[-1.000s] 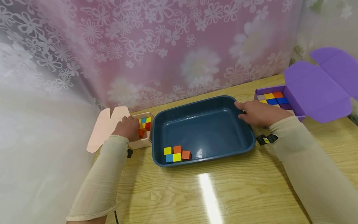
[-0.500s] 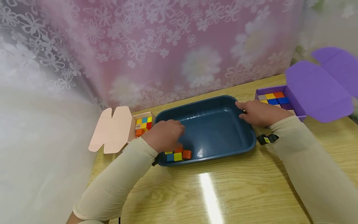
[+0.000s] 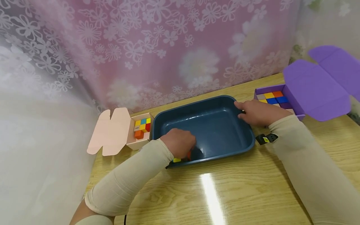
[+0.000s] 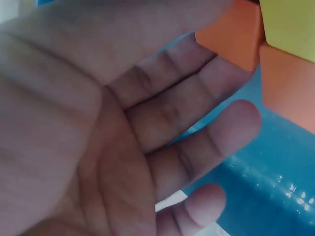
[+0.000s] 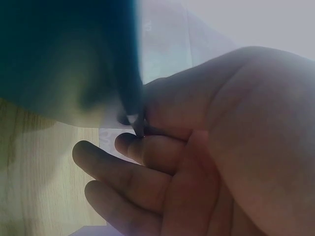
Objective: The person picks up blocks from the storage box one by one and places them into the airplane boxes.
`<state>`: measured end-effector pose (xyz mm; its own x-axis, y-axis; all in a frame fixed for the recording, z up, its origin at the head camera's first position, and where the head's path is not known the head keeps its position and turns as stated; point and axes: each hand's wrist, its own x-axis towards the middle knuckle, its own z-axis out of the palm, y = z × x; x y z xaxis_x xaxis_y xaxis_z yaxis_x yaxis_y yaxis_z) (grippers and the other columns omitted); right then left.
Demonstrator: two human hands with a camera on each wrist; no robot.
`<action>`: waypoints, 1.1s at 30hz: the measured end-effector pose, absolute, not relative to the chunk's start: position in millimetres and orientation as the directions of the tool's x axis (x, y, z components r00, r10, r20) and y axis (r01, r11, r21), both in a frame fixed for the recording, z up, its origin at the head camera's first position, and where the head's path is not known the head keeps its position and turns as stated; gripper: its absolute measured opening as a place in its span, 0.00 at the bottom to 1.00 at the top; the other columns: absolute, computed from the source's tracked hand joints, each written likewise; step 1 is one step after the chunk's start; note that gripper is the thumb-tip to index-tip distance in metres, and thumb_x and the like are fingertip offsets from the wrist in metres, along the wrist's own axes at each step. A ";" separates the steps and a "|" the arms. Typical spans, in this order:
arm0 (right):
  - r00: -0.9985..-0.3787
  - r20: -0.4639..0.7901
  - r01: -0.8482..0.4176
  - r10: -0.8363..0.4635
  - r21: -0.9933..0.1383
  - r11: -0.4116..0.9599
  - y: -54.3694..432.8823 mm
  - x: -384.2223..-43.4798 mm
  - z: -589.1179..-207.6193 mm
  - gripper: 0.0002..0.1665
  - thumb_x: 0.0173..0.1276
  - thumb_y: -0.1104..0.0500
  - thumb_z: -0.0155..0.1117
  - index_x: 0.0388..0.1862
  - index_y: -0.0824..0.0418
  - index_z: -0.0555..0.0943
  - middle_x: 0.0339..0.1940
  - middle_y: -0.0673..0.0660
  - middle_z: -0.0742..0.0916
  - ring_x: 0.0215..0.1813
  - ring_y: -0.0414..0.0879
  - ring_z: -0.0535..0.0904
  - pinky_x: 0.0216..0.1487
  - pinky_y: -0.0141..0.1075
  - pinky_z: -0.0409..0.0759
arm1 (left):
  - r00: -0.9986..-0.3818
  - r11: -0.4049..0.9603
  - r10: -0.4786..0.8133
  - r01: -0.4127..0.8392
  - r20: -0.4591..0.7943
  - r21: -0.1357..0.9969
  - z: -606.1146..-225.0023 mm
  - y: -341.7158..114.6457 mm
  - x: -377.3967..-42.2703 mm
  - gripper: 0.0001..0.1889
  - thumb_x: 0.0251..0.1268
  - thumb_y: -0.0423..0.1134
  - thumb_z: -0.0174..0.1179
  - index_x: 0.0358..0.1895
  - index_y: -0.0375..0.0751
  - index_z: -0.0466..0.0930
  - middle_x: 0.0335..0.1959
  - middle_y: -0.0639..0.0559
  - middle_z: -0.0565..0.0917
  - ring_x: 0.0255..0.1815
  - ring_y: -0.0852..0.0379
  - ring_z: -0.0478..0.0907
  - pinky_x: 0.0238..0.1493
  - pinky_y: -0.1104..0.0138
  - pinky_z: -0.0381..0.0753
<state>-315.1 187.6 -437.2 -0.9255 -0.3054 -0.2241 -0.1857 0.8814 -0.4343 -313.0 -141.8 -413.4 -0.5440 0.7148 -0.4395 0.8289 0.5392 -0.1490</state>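
My left hand (image 3: 180, 142) reaches down into the front left corner of the dark blue tray (image 3: 225, 137). In the left wrist view its thumb and fingertips pinch an orange block (image 4: 231, 37). Right beside that block are a yellow block (image 4: 293, 27) and another orange block (image 4: 290, 86). From the head, my left hand covers most of these blocks; a yellow one shows below it. My right hand (image 3: 257, 112) grips the tray's right rim, the thumb on the inner side and fingers underneath, as the right wrist view shows.
Left of the tray stands an open pale pink box (image 3: 136, 145) with several coloured blocks, its lid (image 3: 111, 134) folded out. At the right is an open purple box (image 3: 293, 100), also holding several blocks. A flowered curtain (image 3: 174, 59) hangs behind the wooden table (image 3: 174, 193).
My left hand has moved right from the pink box, over the tray's left rim, and down to the blocks in the tray. My right hand has kept its grip on the rim.
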 end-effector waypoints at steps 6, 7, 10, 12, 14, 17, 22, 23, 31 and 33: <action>-0.929 -0.216 -0.184 -0.302 -0.438 0.880 183.3 -315.7 -437.0 0.42 0.88 0.58 0.59 0.90 0.72 0.54 0.81 0.79 0.71 0.43 0.54 0.85 0.47 0.49 0.81 | -0.564 0.584 0.740 0.809 -0.366 -0.066 -399.6 -158.0 -321.0 0.07 0.67 0.43 0.81 0.43 0.51 0.92 0.32 0.63 0.87 0.32 0.60 0.81 0.37 0.66 0.86; -0.929 -0.215 -0.183 -0.301 -0.439 0.879 182.5 -315.8 -436.8 0.42 0.88 0.58 0.59 0.90 0.72 0.54 0.81 0.79 0.71 0.44 0.55 0.85 0.47 0.49 0.81 | -0.579 0.600 0.743 0.799 -0.337 -0.049 -393.4 -164.4 -323.8 0.08 0.67 0.43 0.81 0.43 0.51 0.92 0.33 0.62 0.87 0.33 0.60 0.82 0.38 0.65 0.86; -0.931 -0.211 -0.181 -0.297 -0.439 0.880 181.3 -315.6 -436.1 0.42 0.88 0.59 0.60 0.90 0.72 0.54 0.81 0.80 0.71 0.49 0.56 0.85 0.48 0.49 0.82 | -0.645 0.657 0.729 0.753 -0.231 -0.028 -371.8 -189.2 -334.1 0.07 0.69 0.39 0.78 0.47 0.49 0.92 0.40 0.59 0.89 0.38 0.57 0.83 0.41 0.63 0.88; -0.930 -0.216 -0.177 -0.296 -0.440 0.880 181.4 -315.1 -435.0 0.42 0.88 0.59 0.60 0.89 0.73 0.54 0.81 0.80 0.70 0.47 0.56 0.85 0.48 0.50 0.81 | -0.695 0.701 0.702 0.713 -0.156 -0.024 -360.7 -209.3 -344.1 0.10 0.69 0.38 0.77 0.50 0.47 0.92 0.44 0.55 0.90 0.40 0.54 0.84 0.44 0.60 0.89; -0.931 -0.214 -0.181 -0.296 -0.433 0.883 181.9 -314.9 -434.2 0.42 0.88 0.59 0.60 0.89 0.73 0.55 0.81 0.80 0.71 0.48 0.55 0.85 0.49 0.50 0.81 | -0.754 0.758 0.647 0.652 -0.110 -0.008 -354.2 -230.3 -355.1 0.12 0.69 0.37 0.77 0.53 0.46 0.92 0.46 0.53 0.90 0.41 0.52 0.84 0.44 0.58 0.89; -0.929 -0.218 -0.184 -0.299 -0.428 0.885 183.4 -314.8 -433.8 0.42 0.88 0.59 0.60 0.89 0.74 0.54 0.81 0.80 0.71 0.42 0.52 0.84 0.47 0.49 0.80 | -0.819 0.822 0.568 0.569 -0.084 0.016 -354.7 -259.8 -372.9 0.13 0.69 0.37 0.78 0.54 0.44 0.93 0.46 0.50 0.91 0.40 0.50 0.86 0.44 0.54 0.90; -0.927 -0.222 -0.181 -0.301 -0.437 0.881 185.7 -315.3 -436.6 0.43 0.89 0.58 0.59 0.90 0.73 0.53 0.80 0.81 0.71 0.27 0.51 0.77 0.38 0.47 0.78 | -0.873 0.883 0.467 0.468 -0.140 0.030 -376.3 -290.6 -396.7 0.10 0.68 0.33 0.78 0.50 0.42 0.94 0.43 0.49 0.91 0.38 0.48 0.86 0.46 0.51 0.91; -0.927 -0.222 -0.180 -0.301 -0.440 0.880 185.6 -315.3 -437.2 0.43 0.89 0.58 0.59 0.90 0.73 0.53 0.80 0.80 0.71 0.26 0.50 0.75 0.37 0.46 0.77 | -0.880 0.893 0.448 0.449 -0.160 0.032 -382.6 -294.4 -400.5 0.09 0.68 0.34 0.78 0.49 0.43 0.94 0.42 0.50 0.91 0.39 0.48 0.86 0.46 0.51 0.90; -0.921 -0.241 -0.170 -0.305 -0.457 0.873 186.0 -315.1 -438.4 0.43 0.90 0.56 0.57 0.91 0.71 0.52 0.57 0.76 0.88 0.18 0.48 0.68 0.30 0.44 0.74 | -0.891 0.911 0.385 0.409 -0.239 -0.057 -423.6 -306.8 -423.5 0.06 0.69 0.45 0.74 0.35 0.49 0.92 0.28 0.56 0.87 0.32 0.49 0.82 0.38 0.55 0.87; -0.918 -0.246 -0.171 -0.310 -0.460 0.871 186.6 -315.1 -437.8 0.43 0.90 0.56 0.56 0.91 0.71 0.51 0.42 0.69 0.88 0.17 0.48 0.68 0.30 0.44 0.75 | -0.894 0.911 0.379 0.406 -0.238 -0.077 -428.1 -306.2 -426.5 0.07 0.70 0.45 0.73 0.33 0.49 0.91 0.27 0.55 0.87 0.31 0.50 0.81 0.36 0.55 0.87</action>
<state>-315.1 186.6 -437.8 -0.9183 -0.3104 -0.2456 -0.1713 0.8711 -0.4603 -426.5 -306.2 -428.1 -0.8943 0.3787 -0.2382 0.4061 0.9106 -0.0769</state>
